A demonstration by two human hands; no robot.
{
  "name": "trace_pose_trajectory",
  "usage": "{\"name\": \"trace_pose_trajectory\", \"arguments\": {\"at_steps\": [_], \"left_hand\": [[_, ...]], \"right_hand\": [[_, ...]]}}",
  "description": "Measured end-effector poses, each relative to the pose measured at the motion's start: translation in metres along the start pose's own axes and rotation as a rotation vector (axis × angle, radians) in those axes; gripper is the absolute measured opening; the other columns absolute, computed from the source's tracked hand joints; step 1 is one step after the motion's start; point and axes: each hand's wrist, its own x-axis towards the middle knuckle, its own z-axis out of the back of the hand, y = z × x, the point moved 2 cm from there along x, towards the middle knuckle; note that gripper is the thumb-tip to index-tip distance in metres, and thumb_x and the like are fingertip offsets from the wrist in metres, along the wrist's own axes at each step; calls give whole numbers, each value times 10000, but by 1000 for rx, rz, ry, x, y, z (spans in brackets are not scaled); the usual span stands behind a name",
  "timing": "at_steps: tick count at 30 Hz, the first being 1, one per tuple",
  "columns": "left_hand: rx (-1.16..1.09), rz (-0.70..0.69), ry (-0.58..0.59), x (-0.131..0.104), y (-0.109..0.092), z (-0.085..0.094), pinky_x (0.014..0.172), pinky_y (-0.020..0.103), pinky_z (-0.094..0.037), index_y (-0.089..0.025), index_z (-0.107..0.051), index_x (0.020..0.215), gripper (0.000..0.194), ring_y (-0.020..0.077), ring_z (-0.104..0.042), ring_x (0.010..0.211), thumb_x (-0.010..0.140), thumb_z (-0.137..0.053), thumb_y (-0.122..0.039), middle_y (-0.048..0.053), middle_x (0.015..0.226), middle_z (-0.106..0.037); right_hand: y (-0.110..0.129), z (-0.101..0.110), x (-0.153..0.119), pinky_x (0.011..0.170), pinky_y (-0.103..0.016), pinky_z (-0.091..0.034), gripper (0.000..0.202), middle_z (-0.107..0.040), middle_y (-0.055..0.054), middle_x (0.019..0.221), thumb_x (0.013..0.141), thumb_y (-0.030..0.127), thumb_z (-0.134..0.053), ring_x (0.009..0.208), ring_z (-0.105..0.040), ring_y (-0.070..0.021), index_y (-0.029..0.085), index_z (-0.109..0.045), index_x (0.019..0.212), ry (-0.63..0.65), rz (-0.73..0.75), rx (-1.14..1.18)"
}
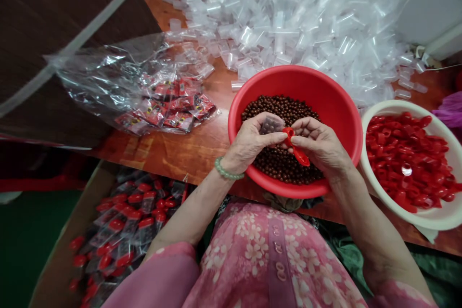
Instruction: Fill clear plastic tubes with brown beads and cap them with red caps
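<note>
Above the red bowl, which holds many small brown balls, my two hands meet. My left hand has its fingers wrapped round a clear plastic tube with brown balls inside. A red plastic cap with an open flip lid is pinched in my right hand. The cap sits at the tube's open end; whether it is pressed on, I cannot tell. My left wrist wears a green bead bracelet.
Empty clear tubes are heaped behind the bowl. To the right, a cream basin holds red caps. A clear bag of red packets lies left. Below left, a carton holds filled, red-capped tubes.
</note>
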Motion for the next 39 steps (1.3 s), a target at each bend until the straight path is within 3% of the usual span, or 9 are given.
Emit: {"name": "trace_pose_trajectory", "arguments": {"at_steps": [6,9,14,18,23,29,34,36,39], "left_hand": [[63,36,106,-2,-1,0,684,209,-520,-156,-753,918,322,88,-652,681,691,-916,-317,-8,771,-724],[81,-2,60,-2,-1,0,699,210,-530,-161,-740,923,341,94,-668,699,696,-916,-345,-7,787,-732],[98,-94,-8,-2,-3,-2,735,222,-538,-170,-722,930,334,100,-658,717,734,-886,-385,-7,801,-724],[174,-141,-78,-2,-4,-1,764,228,-521,-177,-719,929,335,105,-634,767,746,-867,-417,1,866,-710],[197,-146,-70,-4,-3,-3,780,252,-517,-176,-710,934,375,113,-621,766,744,-863,-460,7,879,-699],[272,-136,-45,-5,-4,-6,743,250,-512,-164,-701,933,331,116,-615,764,769,-830,-422,8,855,-685],[345,-163,-59,-3,-4,-5,802,256,-510,-178,-665,975,311,117,-622,805,754,-838,-311,-2,889,-680],[320,-180,-76,-2,-3,-4,865,275,-519,-188,-638,1003,341,131,-647,867,751,-841,-298,6,931,-691],[293,-175,-100,-1,-2,-3,893,278,-521,-194,-624,1018,364,135,-652,893,744,-845,-287,5,940,-686]], "right_hand": [[-2,1,0,586,-198,-607,303,-751,2,682,639,339,-966,592,-712,-111,187,-731,757,-8,-1,-13],[0,4,-4,603,-220,-632,298,-775,-12,726,662,386,-947,612,-725,-123,196,-778,816,-37,-38,20],[5,4,-16,834,-268,-660,369,-825,-29,1021,713,303,-911,923,-794,-172,264,-820,1069,69,-23,44],[6,5,-18,825,-301,-668,460,-829,-17,986,681,281,-940,946,-800,-196,310,-807,1120,73,-25,16],[4,8,-8,663,-280,-669,412,-807,-37,814,653,437,-951,763,-789,-189,240,-832,995,40,-18,5],[3,10,4,621,-217,-647,314,-764,15,734,591,365,-984,632,-727,-111,208,-763,748,-8,-110,54],[1,11,5,563,-236,-614,521,-752,29,741,608,372,-974,594,-700,-121,232,-744,1055,-74,-38,-37],[0,8,3,595,-263,-624,532,-748,22,778,702,412,-921,636,-708,-137,246,-722,1166,-100,76,-186],[-3,4,-1,727,-312,-648,610,-765,-38,1035,844,459,-805,789,-720,-164,287,-619,1399,-166,301,-493]]}}
